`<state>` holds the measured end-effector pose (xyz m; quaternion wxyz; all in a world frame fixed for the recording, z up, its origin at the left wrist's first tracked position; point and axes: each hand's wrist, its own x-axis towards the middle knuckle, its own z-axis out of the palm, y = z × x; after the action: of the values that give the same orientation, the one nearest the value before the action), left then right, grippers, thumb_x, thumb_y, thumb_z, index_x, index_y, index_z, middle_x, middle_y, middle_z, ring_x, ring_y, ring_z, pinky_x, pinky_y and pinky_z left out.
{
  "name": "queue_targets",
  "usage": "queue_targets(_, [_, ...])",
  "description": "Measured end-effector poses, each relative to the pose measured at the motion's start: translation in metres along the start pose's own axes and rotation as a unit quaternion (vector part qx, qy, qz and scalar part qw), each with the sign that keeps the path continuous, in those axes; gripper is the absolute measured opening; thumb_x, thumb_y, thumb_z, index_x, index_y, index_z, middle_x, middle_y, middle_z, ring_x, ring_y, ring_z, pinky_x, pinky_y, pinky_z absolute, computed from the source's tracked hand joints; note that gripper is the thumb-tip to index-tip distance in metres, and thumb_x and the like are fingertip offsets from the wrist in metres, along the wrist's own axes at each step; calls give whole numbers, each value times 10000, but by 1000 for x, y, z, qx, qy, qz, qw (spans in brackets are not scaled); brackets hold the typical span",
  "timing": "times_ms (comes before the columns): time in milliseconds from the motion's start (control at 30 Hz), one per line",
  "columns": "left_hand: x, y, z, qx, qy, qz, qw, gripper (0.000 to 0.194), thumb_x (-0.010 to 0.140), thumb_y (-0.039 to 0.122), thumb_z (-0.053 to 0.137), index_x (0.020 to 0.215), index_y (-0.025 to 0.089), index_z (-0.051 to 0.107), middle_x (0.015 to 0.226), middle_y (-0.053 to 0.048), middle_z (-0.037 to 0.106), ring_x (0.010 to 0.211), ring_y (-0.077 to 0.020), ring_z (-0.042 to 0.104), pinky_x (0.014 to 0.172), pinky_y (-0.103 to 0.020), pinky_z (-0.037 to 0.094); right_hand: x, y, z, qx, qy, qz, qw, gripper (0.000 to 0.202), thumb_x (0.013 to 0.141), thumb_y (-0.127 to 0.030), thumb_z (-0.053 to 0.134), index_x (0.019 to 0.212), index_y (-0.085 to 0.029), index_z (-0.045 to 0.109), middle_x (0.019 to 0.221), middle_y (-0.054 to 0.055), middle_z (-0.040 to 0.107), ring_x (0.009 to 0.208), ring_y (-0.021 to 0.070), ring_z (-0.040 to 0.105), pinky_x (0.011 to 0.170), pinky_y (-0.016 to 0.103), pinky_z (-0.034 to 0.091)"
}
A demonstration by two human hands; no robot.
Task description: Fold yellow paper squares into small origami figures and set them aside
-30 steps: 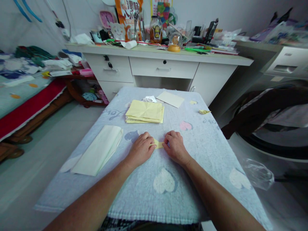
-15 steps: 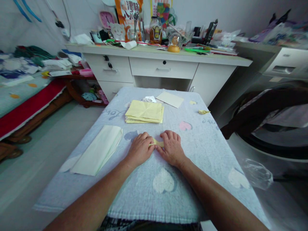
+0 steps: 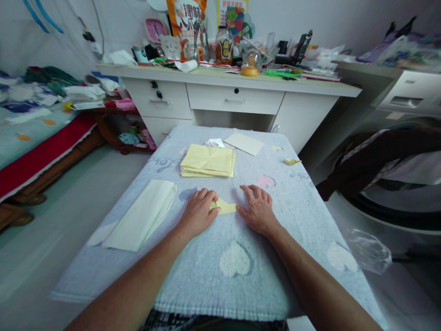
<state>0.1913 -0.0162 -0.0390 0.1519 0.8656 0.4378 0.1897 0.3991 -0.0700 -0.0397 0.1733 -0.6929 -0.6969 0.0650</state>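
A small folded yellow paper [image 3: 226, 207] lies on the cloth-covered table [image 3: 275, 271]. My left hand [image 3: 200, 209] pinches its left end between thumb and fingers. Beside the right tip rests my right hand [image 3: 257, 208], fingers apart, its thumb at the paper's end. Behind the hands is a stack of yellow paper sheets [image 3: 207, 160]. To the left lies a folded pale sheet pile [image 3: 141, 216]. A small folded yellow piece [image 3: 292, 162] sits at the right rear of the table.
Near the table's far edge are a cream card [image 3: 244, 143] and a crumpled white wrapper [image 3: 214, 143]. A cluttered desk [image 3: 237, 82] stands behind, a washing machine [image 3: 406, 99] on the right, a bed [image 3: 37, 138] on the left.
My right hand has moved right and its fingers have opened off the yellow paper, so more of the paper shows. My left hand still holds the left end.
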Motion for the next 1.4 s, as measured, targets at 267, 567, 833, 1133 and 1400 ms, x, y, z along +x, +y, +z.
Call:
queue_targets(267, [0,0,1,12,-6,-3,1000,155,804,245,600,931,213,518,968,-38,536,951,-226,491,844,-359,390,3,-4,-7,143,52,-89,984,211,836,-139,464,1018,-172,566,1017,88,574,977,217,495,885,358,357])
queue_targets(567, [-7,-2,-2,116,11,-70,991,263,818,414,587,998,229,537,1028,-53,518,965,-263,453,810,-383,339,-4,-27,1,105,-56,-254,960,371,771,-61,516,1088,-206,642,999,63,585,954,207,476,867,358,316])
queue_targets(833, [-12,-15,-9,144,16,-98,985,331,820,455,565,1052,220,531,1066,-78,505,1009,-282,441,864,-407,329,-11,-30,-8,34,-83,-295,951,467,884,-497,513,1298,-283,547,1099,101,512,961,243,433,894,434,299])
queue_targets(1133, [-16,-18,-15,95,-29,-84,992,340,825,430,540,1089,218,507,1126,-81,491,1073,-280,433,915,-426,341,-12,-32,-9,3,-100,-272,957,415,912,-465,495,1298,-322,549,1139,100,525,1018,257,434,915,443,295])
queue_targets(1400, [-20,-36,-21,44,-83,-86,992,413,801,388,549,1178,240,470,1274,-95,404,1255,-287,345,1041,-458,305,-11,-29,-17,18,-118,-264,957,407,893,-404,553,1290,-317,553,1165,84,540,1035,254,453,924,434,308])
